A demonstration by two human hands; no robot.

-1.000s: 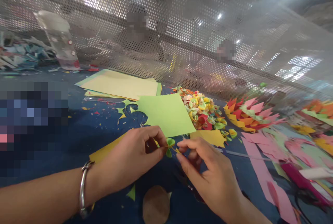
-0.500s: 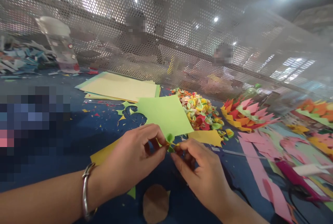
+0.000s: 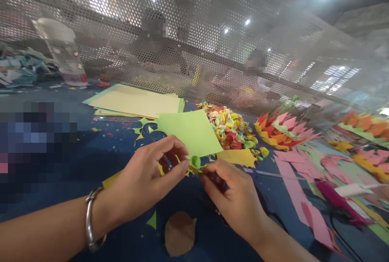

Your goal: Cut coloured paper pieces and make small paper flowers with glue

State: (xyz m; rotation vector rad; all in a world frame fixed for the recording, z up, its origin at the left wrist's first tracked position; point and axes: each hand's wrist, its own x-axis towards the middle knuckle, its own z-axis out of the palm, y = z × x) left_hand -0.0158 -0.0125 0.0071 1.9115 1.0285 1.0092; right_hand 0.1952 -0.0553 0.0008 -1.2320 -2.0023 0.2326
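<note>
My left hand [image 3: 148, 181] and my right hand [image 3: 232, 199] meet above a blue table [image 3: 100, 152], both pinching a small green and yellow folded paper piece [image 3: 195, 163] between fingertips. My left wrist wears a metal bangle [image 3: 90, 224]. Just behind the piece lies a light green paper sheet [image 3: 188, 132] with cut-out shapes along its left edge. A yellow sheet [image 3: 112, 179] shows under my left hand. A yellow star-edged scrap [image 3: 237, 157] lies to the right of the piece.
A heap of small folded paper pieces [image 3: 231, 126] lies behind. Stacked pale sheets [image 3: 136, 102] sit at the back, spiky coloured paper piles [image 3: 284, 130] and pink strips [image 3: 300, 197] to the right. A brown disc [image 3: 180, 233] lies near me. A perforated screen [image 3: 212, 43] separates other people.
Both hands have shifted slightly left and closed in around the small paper piece; my right fingers now cover more of it.
</note>
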